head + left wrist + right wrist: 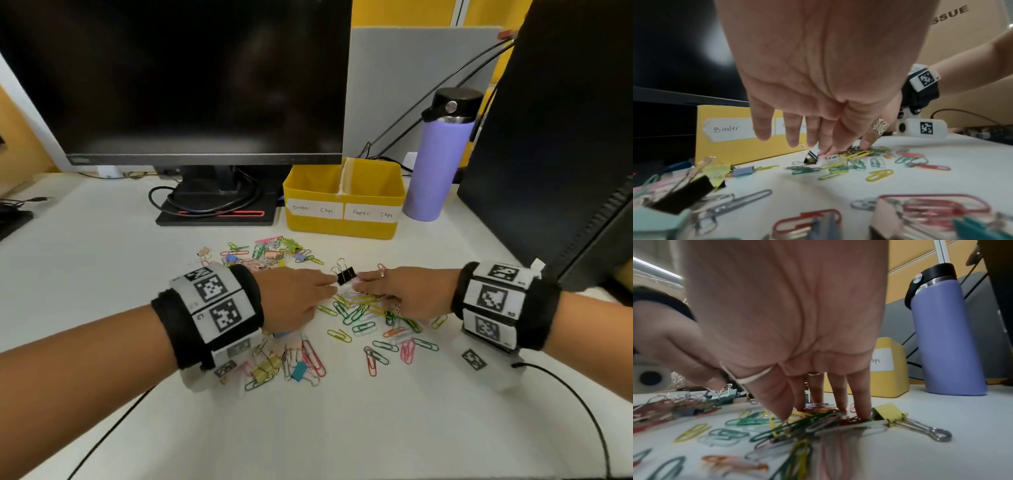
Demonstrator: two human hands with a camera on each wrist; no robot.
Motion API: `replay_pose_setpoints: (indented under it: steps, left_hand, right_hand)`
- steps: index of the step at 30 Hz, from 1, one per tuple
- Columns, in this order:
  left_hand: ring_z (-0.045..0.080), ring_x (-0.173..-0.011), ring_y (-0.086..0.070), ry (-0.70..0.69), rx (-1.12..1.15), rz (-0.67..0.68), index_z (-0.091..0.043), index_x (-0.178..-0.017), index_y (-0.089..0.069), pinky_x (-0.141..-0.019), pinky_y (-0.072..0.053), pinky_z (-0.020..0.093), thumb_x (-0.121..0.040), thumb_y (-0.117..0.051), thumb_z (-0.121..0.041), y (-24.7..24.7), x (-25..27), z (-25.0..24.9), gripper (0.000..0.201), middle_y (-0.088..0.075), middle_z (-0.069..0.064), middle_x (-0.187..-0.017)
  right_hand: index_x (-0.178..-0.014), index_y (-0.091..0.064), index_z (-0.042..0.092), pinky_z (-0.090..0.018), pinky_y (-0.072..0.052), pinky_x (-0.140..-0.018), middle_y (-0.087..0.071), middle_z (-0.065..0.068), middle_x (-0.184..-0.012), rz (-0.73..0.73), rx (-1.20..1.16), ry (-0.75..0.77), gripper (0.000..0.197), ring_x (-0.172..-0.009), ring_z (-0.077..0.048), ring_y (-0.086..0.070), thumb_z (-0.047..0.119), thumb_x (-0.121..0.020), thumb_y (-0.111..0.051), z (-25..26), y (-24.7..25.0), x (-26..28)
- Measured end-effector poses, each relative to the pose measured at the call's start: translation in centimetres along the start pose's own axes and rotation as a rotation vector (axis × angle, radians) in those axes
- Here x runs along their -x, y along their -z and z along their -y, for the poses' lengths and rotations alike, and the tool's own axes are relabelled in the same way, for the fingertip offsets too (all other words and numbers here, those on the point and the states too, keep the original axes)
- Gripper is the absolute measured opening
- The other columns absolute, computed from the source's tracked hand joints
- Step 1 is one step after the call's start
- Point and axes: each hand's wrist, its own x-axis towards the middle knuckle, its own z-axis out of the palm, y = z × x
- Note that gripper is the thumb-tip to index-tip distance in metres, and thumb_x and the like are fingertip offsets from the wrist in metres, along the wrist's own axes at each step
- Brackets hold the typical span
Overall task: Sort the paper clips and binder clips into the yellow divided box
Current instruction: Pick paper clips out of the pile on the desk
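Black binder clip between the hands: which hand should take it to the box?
Left, probably: left hand fingertips reach the black binder clip, and the Binder Clips compartment is on its side.

Coloured paper clips, binder clips scattered before yellow box

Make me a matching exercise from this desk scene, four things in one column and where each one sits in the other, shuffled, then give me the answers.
Things
1. purple bottle
2. black binder clip
3. teal binder clip
4. yellow divided box

Places
A. between the fingertips of the left hand and the right hand
B. just right of the yellow divided box
C. near the left wrist, at the near edge of the clip pile
D. behind the clip pile, right of the monitor stand

Pairs: 1-B, 2-A, 3-C, 4-D
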Motion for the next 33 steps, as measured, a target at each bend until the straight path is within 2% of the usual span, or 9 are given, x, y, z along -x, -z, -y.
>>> replay_pose_setpoints:
  steps: [3, 8, 13, 16, 19, 23, 28, 31, 33]
  left_hand:
    - [0.019, -0.147, -0.014, 0.088, -0.04, -0.06, -0.018, -0.151, -0.006, -0.118, -0.026, 0.041, -0.097, -0.033, -0.015, 0.9, -1.6, -0.7, 0.061, 0.001, -0.002, -0.161]
    - [0.022, -0.146, -0.019, 0.183, -0.164, 0.127, -0.012, -0.151, -0.007, -0.118, -0.024, 0.041, -0.097, -0.033, -0.012, 1.3, -3.1, -0.1, 0.06, -0.004, 0.0, -0.161]
    - [0.02, -0.143, -0.03, 0.181, -0.061, 0.071, -0.009, -0.146, -0.032, -0.118, -0.016, 0.031, -0.094, -0.047, -0.015, 0.6, -2.7, 2.9, 0.054, -0.026, 0.013, -0.155]
    - [0.011, -0.141, -0.033, 0.127, -0.088, 0.01, -0.011, -0.141, -0.041, -0.117, 0.0, 0.021, -0.096, -0.043, -0.026, 0.6, -1.9, 3.6, 0.048, -0.037, 0.012, -0.151]
    - [0.016, -0.145, -0.024, 0.194, 0.121, 0.114, -0.01, -0.147, -0.027, -0.117, -0.014, 0.023, -0.097, -0.039, -0.011, 0.0, -1.7, 4.2, 0.051, -0.024, 0.005, -0.156]
    - [0.019, -0.125, -0.05, 0.27, 0.34, -0.105, -0.015, -0.136, -0.048, -0.099, -0.036, 0.019, -0.093, -0.047, -0.007, 0.2, -2.2, 4.5, 0.044, -0.055, 0.004, -0.136]
    - [0.015, -0.084, -0.06, 0.361, 0.532, -0.296, -0.009, -0.119, -0.06, -0.055, -0.037, 0.0, -0.082, -0.06, -0.001, 0.4, -2.7, 5.5, 0.037, -0.071, 0.009, -0.107]
    - [0.01, -0.069, -0.056, 0.356, 0.611, -0.414, -0.008, -0.106, -0.064, -0.056, -0.039, -0.002, -0.078, -0.062, 0.005, 0.5, -2.2, 6.4, 0.03, -0.074, 0.008, -0.093]
    - [0.007, -0.068, -0.059, 0.33, 0.596, -0.44, -0.009, -0.103, -0.065, -0.065, -0.042, 0.004, -0.078, -0.062, 0.006, 0.6, -1.5, 6.9, 0.029, -0.075, 0.006, -0.089]
  right_hand:
    - [-0.147, -0.021, 0.021, -0.017, -0.009, -0.113, -0.012, -0.004, -0.159, -0.005, 0.016, 0.007, 0.055, -0.146, -0.018, -0.017, 0.007, -0.096, -0.036, 0.6, -0.2, 0.1]
    - [-0.147, -0.022, 0.027, -0.029, -0.022, -0.115, -0.013, -0.004, -0.159, 0.046, 0.006, -0.05, 0.058, -0.142, -0.022, -0.027, 0.007, -0.095, -0.036, 1.2, 0.2, 0.1]
    - [-0.147, -0.021, 0.021, -0.029, -0.021, -0.117, -0.016, 0.0, -0.158, 0.086, 0.025, -0.074, 0.058, -0.143, -0.019, -0.025, 0.008, -0.093, -0.038, 1.5, 0.3, 1.0]
    - [-0.138, -0.042, 0.014, -0.029, -0.031, -0.11, -0.042, -0.007, -0.147, 0.031, -0.033, -0.083, 0.052, -0.134, -0.023, -0.04, 0.005, -0.087, -0.046, 1.8, 1.3, 0.9]
    - [-0.116, -0.063, 0.007, -0.031, -0.043, -0.094, -0.064, -0.011, -0.12, -0.187, -0.067, -0.094, 0.033, -0.112, -0.027, -0.056, 0.006, -0.087, -0.048, 2.6, 2.5, -1.1]
    - [-0.106, -0.068, 0.001, -0.034, -0.048, -0.089, -0.069, -0.015, -0.112, -0.257, -0.046, -0.13, 0.027, -0.106, -0.031, -0.061, 0.008, -0.088, -0.05, 4.2, 3.5, -5.3]
    - [-0.116, -0.064, 0.003, -0.027, -0.049, -0.08, -0.063, -0.013, -0.125, -0.136, -0.078, -0.16, 0.029, -0.107, -0.027, -0.058, 0.01, -0.09, -0.054, 4.4, 4.3, -8.5]
    - [-0.114, -0.065, 0.002, -0.013, -0.044, -0.064, -0.063, -0.014, -0.123, -0.121, -0.103, -0.136, 0.031, -0.099, -0.028, -0.056, -0.001, -0.089, -0.048, 3.4, 4.3, -8.5]
    - [-0.106, -0.068, 0.0, -0.019, -0.039, -0.065, -0.067, -0.015, -0.117, -0.14, -0.069, -0.118, 0.031, -0.104, -0.029, -0.059, -0.005, -0.085, -0.046, 2.4, 4.2, -7.9]
